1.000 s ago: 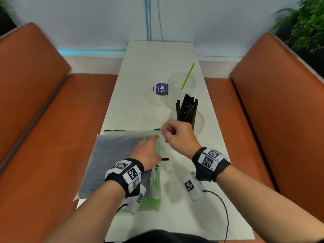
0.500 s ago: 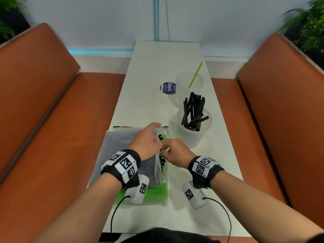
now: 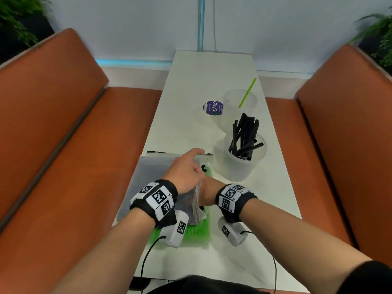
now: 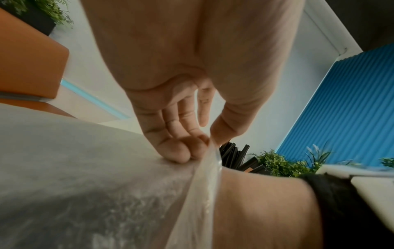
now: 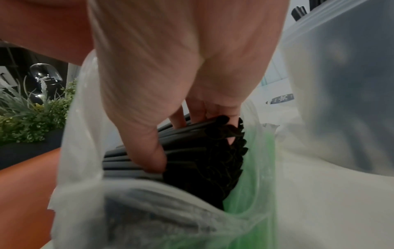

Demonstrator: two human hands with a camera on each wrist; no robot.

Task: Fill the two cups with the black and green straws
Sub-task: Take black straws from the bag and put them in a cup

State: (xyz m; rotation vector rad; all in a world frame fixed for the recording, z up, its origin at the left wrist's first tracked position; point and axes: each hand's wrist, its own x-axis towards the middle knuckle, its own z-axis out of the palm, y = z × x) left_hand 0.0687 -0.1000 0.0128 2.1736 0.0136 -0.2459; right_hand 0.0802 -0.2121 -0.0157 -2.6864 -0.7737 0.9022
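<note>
left hand point(image 3: 186, 170): pinching the bag point(image 4: 204, 193) mouth open
right hand point(image 5: 181, 75): buried in bag, fingers curled round black straws point(image 5: 192, 143)

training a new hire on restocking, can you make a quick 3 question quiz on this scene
1. True or false: the right hand is inside the plastic bag, gripping black straws.
2. Which cup holds one green straw? A) near cup B) far cup
3. Fill in: the left hand pinches the bag's ____.

Key: 1 true; 2 B; 3 edge
</note>
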